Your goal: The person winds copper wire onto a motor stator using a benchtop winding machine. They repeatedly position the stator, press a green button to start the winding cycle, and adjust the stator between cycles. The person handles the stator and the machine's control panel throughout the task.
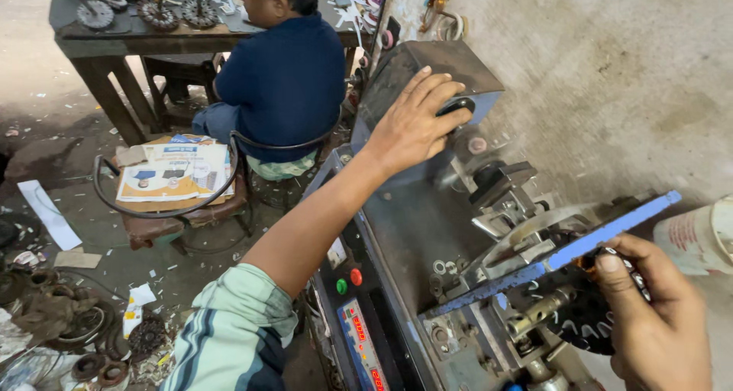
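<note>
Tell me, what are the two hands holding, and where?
Right hand pinches a black toothed ring by its upper edge. Left hand grips a black knob on the machine.

Left hand [412, 127] extended forward, palm down; right hand [657, 322] curled, fingers pinching.

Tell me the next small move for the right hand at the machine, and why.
Probably ease the toothed black part further onto the brass shaft. The right hand pinches that part just beside the shaft, under the blue plate, and it does not look fully seated. The left hand rests on the black knob up on the machine, so it seems ready to turn once the part sits.
</note>
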